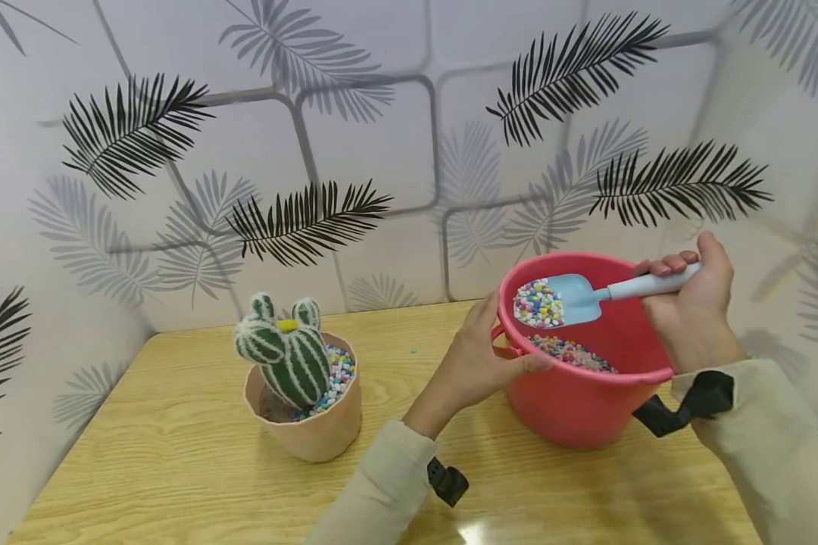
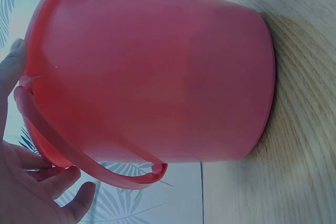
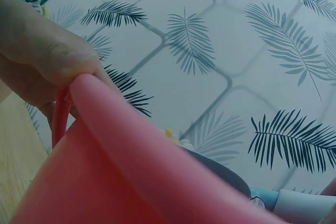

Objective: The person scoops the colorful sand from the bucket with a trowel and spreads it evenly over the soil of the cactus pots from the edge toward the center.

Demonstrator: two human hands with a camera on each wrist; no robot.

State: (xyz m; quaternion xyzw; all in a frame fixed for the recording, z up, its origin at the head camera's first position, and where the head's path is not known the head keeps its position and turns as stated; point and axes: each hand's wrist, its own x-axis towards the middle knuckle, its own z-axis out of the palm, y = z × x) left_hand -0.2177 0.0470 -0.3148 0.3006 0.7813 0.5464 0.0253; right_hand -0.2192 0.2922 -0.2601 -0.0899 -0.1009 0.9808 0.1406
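Along the far side, from ten to two o'clock, stands a pale wall with printed dark and grey leaves [image 1: 409,151], and before it lies a table with yellowish wood grain [image 1: 198,454]. Towards two o'clock on this table is a round red plastic bucket [image 1: 566,409], its mouth upward, within reach of both hands. Towards ten o'clock, well apart from it, is a peach-coloured round pot [image 1: 320,435]. In this pot sits a green woolly-looking cactus with white stripes [image 1: 296,371].

The person's left hand [image 1: 480,352] grips the bucket's rim at about eight o'clock, with the thumb along the near edge, probably to keep it steady. The right hand [image 1: 698,303], apart from the left, is closed around the handle of a light-blue scoop [image 1: 603,294] at the bucket's three o'clock.

The blade points to nine o'clock over the bucket, I think so that falling pieces drop back inside. It carries a heap of small multicoloured pebbles [image 1: 538,304]; more lie below in the bucket. Similar pebbles fill the pot's two o'clock side, while brown soil [image 1: 273,405] shows at eight o'clock.
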